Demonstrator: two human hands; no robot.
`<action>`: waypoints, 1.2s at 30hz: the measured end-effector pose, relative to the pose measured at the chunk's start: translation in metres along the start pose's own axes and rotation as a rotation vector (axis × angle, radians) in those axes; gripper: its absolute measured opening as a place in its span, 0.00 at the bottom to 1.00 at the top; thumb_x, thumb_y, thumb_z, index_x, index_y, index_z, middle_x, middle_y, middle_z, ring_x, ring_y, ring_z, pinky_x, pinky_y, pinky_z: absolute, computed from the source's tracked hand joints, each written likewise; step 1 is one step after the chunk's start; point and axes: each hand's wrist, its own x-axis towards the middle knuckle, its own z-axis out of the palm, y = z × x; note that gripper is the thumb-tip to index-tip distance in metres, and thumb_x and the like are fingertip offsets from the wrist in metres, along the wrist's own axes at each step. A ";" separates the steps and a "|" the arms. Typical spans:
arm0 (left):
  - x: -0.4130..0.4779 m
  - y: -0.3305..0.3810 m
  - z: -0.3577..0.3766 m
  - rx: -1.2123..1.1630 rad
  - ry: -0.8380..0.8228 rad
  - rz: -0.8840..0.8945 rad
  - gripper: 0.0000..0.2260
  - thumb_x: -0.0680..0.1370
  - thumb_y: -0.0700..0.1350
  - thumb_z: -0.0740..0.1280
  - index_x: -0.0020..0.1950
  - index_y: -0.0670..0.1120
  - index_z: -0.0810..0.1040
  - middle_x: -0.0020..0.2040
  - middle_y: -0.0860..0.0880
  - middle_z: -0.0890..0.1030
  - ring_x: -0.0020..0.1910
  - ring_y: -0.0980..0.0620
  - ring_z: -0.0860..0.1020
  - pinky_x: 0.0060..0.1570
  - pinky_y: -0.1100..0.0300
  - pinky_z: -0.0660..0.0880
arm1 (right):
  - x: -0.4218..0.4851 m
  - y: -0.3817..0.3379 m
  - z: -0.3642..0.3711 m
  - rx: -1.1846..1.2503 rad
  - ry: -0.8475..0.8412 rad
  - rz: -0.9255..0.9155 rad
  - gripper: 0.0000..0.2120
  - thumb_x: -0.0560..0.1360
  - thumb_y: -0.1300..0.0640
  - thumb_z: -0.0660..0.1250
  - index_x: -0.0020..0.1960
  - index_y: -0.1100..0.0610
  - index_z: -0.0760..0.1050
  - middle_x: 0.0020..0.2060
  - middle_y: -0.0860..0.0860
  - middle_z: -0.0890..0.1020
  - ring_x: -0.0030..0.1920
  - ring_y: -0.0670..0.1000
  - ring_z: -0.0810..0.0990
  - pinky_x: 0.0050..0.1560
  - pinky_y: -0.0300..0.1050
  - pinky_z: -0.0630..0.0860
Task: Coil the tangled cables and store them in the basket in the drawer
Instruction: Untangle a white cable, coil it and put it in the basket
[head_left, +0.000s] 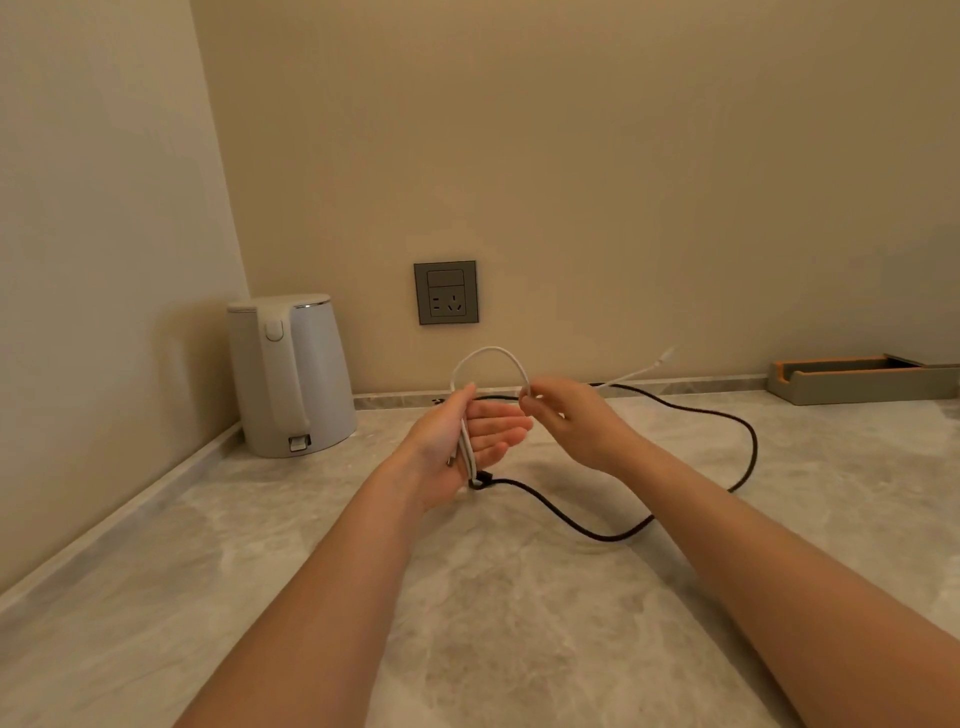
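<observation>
White cable (493, 349) arches above the table (467, 623) between both hands. Left hand (467, 447): palm turned sideways, fingers (506, 428) extended and nearly straight. Several strands of the white cable run down across the palm beside the thumb; whether the thumb clamps them cannot be determined. Right hand (571, 421): fingertips (530, 399) curled, pinching the other end of the arch. From this pinch the loose tail trails right toward the wall. Black cable (613, 537) lies in a wide loop on the table, one end just below the left hand. Electric kettle (291, 374) stands at rear left; wall socket (445, 292) is behind the hands.
</observation>
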 end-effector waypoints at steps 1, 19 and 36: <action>0.001 0.002 -0.001 -0.038 0.013 0.026 0.24 0.84 0.50 0.51 0.44 0.36 0.79 0.34 0.43 0.84 0.27 0.55 0.81 0.23 0.67 0.75 | 0.001 -0.002 -0.001 0.056 0.032 0.015 0.09 0.80 0.59 0.60 0.42 0.57 0.74 0.36 0.50 0.78 0.38 0.47 0.76 0.43 0.42 0.71; 0.007 0.010 -0.018 -0.468 0.227 0.187 0.19 0.84 0.46 0.53 0.43 0.38 0.77 0.29 0.46 0.82 0.22 0.58 0.78 0.20 0.68 0.72 | -0.017 0.060 -0.027 -0.690 0.172 0.593 0.14 0.79 0.45 0.60 0.54 0.54 0.78 0.59 0.54 0.74 0.62 0.57 0.67 0.57 0.52 0.69; 0.013 0.015 -0.034 -0.514 0.313 0.169 0.20 0.84 0.50 0.52 0.42 0.39 0.75 0.23 0.49 0.76 0.17 0.60 0.69 0.17 0.69 0.65 | 0.003 -0.006 -0.021 0.038 0.199 0.173 0.11 0.81 0.61 0.55 0.61 0.58 0.72 0.29 0.50 0.68 0.31 0.50 0.67 0.37 0.54 0.73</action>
